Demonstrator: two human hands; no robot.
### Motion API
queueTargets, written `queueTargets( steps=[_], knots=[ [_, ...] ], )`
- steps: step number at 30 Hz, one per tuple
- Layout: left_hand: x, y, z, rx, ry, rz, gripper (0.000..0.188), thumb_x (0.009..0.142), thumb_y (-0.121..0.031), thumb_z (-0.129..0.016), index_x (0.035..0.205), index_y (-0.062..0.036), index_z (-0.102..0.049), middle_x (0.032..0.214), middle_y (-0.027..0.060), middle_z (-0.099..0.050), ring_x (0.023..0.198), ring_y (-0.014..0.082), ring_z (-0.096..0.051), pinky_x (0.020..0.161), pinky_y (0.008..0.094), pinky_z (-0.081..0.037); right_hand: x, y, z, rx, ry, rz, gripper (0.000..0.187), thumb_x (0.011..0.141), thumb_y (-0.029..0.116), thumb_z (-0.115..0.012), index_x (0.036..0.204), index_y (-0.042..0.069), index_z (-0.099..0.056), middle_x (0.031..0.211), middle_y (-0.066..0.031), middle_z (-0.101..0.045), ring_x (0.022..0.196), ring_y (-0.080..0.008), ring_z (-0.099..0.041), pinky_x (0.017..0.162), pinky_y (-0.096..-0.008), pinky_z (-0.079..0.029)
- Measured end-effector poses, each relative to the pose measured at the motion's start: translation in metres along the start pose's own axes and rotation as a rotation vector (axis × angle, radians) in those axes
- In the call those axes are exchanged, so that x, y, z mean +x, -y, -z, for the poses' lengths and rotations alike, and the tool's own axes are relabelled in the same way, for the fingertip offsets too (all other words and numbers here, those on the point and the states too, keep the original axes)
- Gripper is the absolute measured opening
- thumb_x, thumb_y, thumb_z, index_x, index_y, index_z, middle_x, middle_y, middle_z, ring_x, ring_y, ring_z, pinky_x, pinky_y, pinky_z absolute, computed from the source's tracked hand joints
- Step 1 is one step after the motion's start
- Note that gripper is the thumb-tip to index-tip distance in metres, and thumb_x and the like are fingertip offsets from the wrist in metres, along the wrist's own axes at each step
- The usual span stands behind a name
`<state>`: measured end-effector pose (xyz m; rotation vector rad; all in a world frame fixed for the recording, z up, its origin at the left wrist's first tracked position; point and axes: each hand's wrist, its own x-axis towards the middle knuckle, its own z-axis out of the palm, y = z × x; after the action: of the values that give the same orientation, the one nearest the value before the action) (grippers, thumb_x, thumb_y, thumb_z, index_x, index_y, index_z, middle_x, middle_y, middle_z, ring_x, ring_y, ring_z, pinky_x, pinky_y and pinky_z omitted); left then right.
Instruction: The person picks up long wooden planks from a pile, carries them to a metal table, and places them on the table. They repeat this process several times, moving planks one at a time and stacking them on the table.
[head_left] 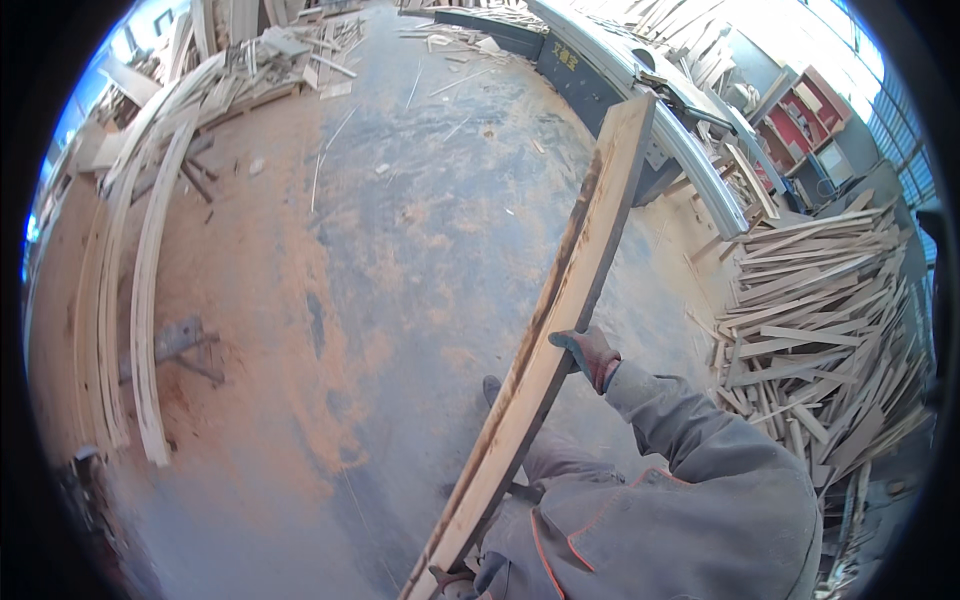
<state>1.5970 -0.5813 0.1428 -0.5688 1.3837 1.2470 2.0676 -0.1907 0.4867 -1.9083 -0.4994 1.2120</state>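
A long wooden board (pixel 590 265) slants across the view from the lower middle up toward the machine, with a dark bark-like strip along its left side. My right hand (pixel 592 357), in a red and grey-green glove, is closed around the board's right edge at about mid-length, thumb on top. Lower down, my left hand (pixel 456 582), also gloved, grips the board close to its near end. Only part of that hand shows at the bottom edge of the picture. The board's far end reaches up beside the machine, and I cannot tell whether it touches it.
A dark machine (pixel 590 80) with a long metal rail (pixel 690 150) stands ahead at the right. Offcuts lie in a big pile (pixel 810 320) to the right. At the left, long boards (pixel 150 290) rest on trestles (pixel 175 340). Sawdust and thin strips lie on the floor (pixel 400 280).
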Motion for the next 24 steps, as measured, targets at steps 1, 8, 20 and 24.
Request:
queueTargets(
  steps=[1,8,20,24],
  knots=[
    [-0.001,-0.001,-0.035,0.021,0.002,-0.013,0.067,0.098,-0.064,-0.060,0.128,-0.0040,-0.065,0.120,0.0133,-0.073,0.107,0.0287,-0.068,0.097,0.0417,-0.055,0.024,-0.007,0.013,0.009,0.001,-0.044,0.044,0.087,0.025,-0.082,0.114,-0.008,-0.074,0.098,-0.0216,-0.076,0.081,-0.0300,-0.077,0.069,-0.0411,-0.065],
    [-0.027,-0.017,-0.225,-0.076,0.005,-0.182,0.067,0.098,-0.064,-0.059,0.131,-0.0052,-0.064,0.123,0.0132,-0.072,0.109,0.0291,-0.068,0.098,0.0427,-0.055,0.216,-0.003,0.071,0.197,0.128,-0.152,0.047,0.086,0.029,-0.078,0.121,-0.001,-0.070,0.104,-0.0167,-0.074,0.088,-0.0313,-0.074,0.079,-0.0476,-0.063],
    [-0.058,-0.053,-0.516,-0.114,0.006,-0.320,0.067,0.099,-0.064,-0.058,0.135,-0.0073,-0.061,0.127,0.0129,-0.070,0.113,0.0300,-0.066,0.099,0.0446,-0.055,0.436,0.138,0.123,0.361,0.006,-0.240,0.060,0.081,0.034,-0.079,0.129,0.003,-0.061,0.115,-0.0168,-0.066,0.098,-0.0318,-0.069,0.081,-0.0464,-0.061],
    [-0.033,-0.060,-0.639,-0.078,0.042,-0.304,0.068,0.099,-0.064,-0.058,0.137,-0.0079,-0.060,0.129,0.0128,-0.069,0.115,0.0302,-0.066,0.099,0.0452,-0.055,0.525,0.181,0.145,0.376,-0.008,-0.206,0.062,0.080,0.037,-0.078,0.129,0.005,-0.060,0.110,-0.0146,-0.067,0.094,-0.0293,-0.069,0.079,-0.0435,-0.061]
  ],
)
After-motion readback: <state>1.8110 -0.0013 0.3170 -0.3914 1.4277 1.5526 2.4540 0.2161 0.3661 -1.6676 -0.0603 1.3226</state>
